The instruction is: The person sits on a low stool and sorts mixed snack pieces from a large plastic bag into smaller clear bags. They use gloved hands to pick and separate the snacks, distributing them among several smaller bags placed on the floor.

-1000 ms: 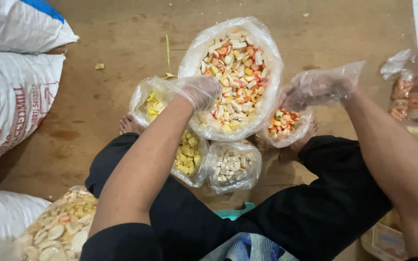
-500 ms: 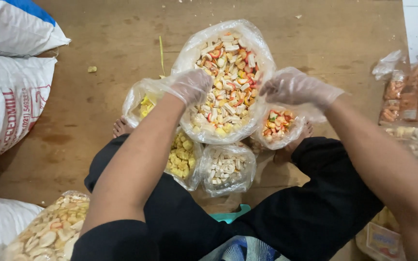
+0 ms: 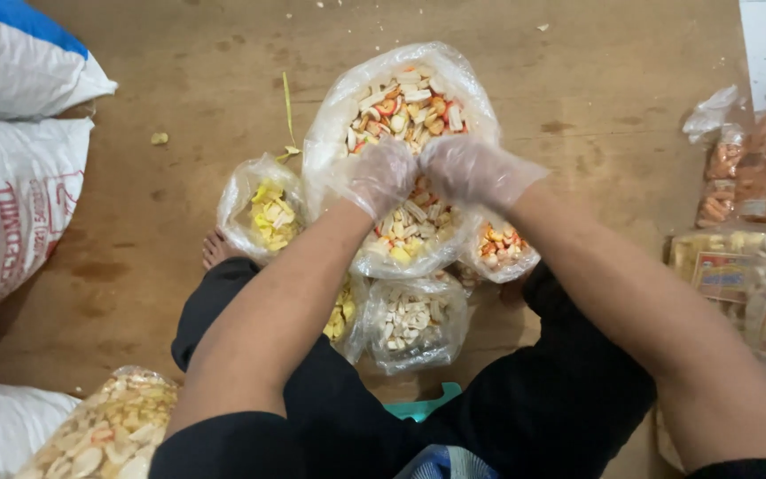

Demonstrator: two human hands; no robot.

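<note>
- Half a second ago the hands were apart, the right one over a small bag; now both meet over the middle of the large bag of mixed crackers (image 3: 401, 115).
- The gloved left hand (image 3: 379, 177) and gloved right hand (image 3: 472, 170) touch each other, fingers curled down into the crackers; whether they grip any is hidden.
- The large bag lies on the brown floor (image 3: 179, 213), just beyond the knees, reaching farther than the hands.
- Near it: a small yellow-cracker bag (image 3: 263, 213) left, an orange-cracker bag (image 3: 500, 248) right, a white-cracker bag (image 3: 414, 321) nearer.

place: snack packing spot | signs: bare wooden floor (image 3: 161, 231), white sacks (image 3: 11, 186), sealed snack packets (image 3: 755, 177)
</note>
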